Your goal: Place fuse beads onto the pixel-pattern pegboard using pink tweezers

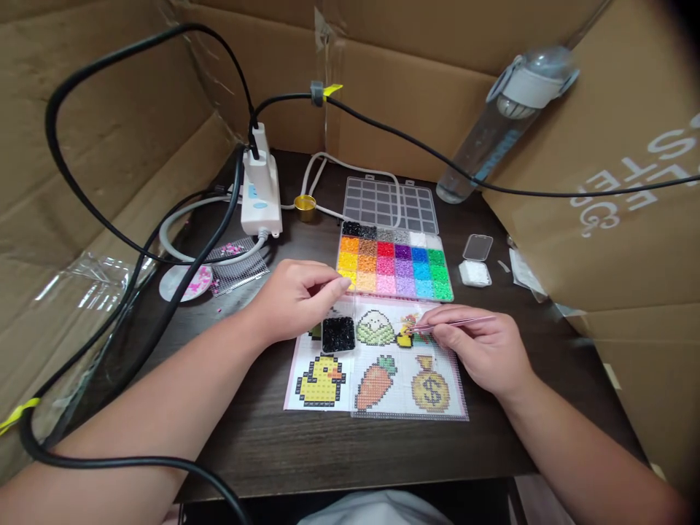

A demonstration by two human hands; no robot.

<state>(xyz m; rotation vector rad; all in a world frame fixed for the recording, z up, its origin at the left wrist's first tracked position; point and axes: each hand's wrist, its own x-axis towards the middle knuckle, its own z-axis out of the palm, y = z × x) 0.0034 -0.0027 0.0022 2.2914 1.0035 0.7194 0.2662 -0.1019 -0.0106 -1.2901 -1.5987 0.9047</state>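
My right hand [486, 350] is closed around pink tweezers [470, 321], whose tips point left over the pattern sheet [377, 412]. Under the tips are small yellow, black and red beads [405, 337] on a clear pegboard that covers the sheet. My left hand [303, 299] pinches thumb against fingers at the raised clear lid of a small box of black beads [337, 335]. That box rests on the sheet's upper left. Printed on the sheet are a yellow duck [321, 383], a carrot [375, 383], a money bag [431, 386] and a white-and-green figure [375, 328].
Behind the sheet lies a sorted bead case [394, 262] with its lid open. A power strip [261, 200], black cables [147, 335] and a gold cup [305, 208] stand left; a water bottle [503, 124] and a small white-filled box [475, 273] right. Cardboard walls [405, 87] surround the desk.
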